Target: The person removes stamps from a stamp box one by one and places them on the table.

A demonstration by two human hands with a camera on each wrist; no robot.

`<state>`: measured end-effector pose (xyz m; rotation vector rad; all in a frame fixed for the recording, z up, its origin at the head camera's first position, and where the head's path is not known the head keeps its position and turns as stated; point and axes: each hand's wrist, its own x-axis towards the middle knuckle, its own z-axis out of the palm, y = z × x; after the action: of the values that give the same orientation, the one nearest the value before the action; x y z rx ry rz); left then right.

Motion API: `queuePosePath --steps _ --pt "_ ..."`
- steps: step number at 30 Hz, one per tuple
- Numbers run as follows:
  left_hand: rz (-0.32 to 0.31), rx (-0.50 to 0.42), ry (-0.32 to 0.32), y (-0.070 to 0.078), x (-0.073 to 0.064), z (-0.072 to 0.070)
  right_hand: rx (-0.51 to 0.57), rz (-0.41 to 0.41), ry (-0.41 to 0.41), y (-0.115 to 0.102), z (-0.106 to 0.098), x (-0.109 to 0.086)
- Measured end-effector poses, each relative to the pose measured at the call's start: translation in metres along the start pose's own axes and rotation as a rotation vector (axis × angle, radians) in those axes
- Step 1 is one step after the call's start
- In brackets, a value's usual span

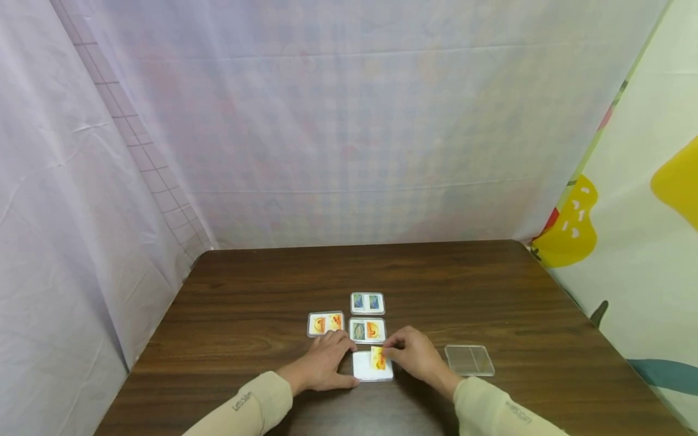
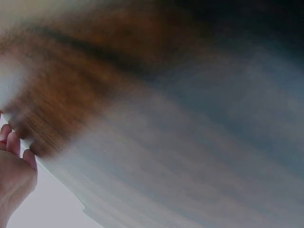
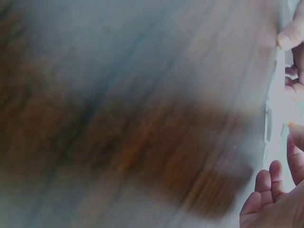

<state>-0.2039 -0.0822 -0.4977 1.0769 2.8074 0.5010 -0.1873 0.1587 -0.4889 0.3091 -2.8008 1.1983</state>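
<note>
Brown table [image 1: 262, 290], yellow-orange card [image 1: 377, 358], "Lets…" on sleeve [image 1: 252, 406]

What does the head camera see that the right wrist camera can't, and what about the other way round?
Only the head view clearly shows three picture cases, a clear plastic piece, the sleeves and the orange-and-yellow card pinched by the right hand.

Only the right wrist view shows the right hand's fingers from the palm side.

Both show the right hand, the left hand and the brown table, blurry in the wrist view.
</note>
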Motion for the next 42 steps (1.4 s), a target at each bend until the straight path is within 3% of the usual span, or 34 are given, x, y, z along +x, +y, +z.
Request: queuePosePath --steps 10,22,30,42 --pt "-0.004 0.002 -0.004 0.0 0.0 0.0 0.099 0.084 -0.035 0.004 -0.017 0.003" --pt "-0.009 -0.007 -0.02 0.001 0.0 -0.002 0.025 0.071 -0.055 0.012 -0.036 0.001" --pt "-0.007 -0.009 -0.024 0.001 0.0 -0.002 0.037 0.036 -0.109 0.019 -0.046 -0.001" --pt "-0.004 -0.009 -0.018 0.002 -0.002 -0.003 0.022 0.062 -0.109 0.021 -0.05 -0.002"
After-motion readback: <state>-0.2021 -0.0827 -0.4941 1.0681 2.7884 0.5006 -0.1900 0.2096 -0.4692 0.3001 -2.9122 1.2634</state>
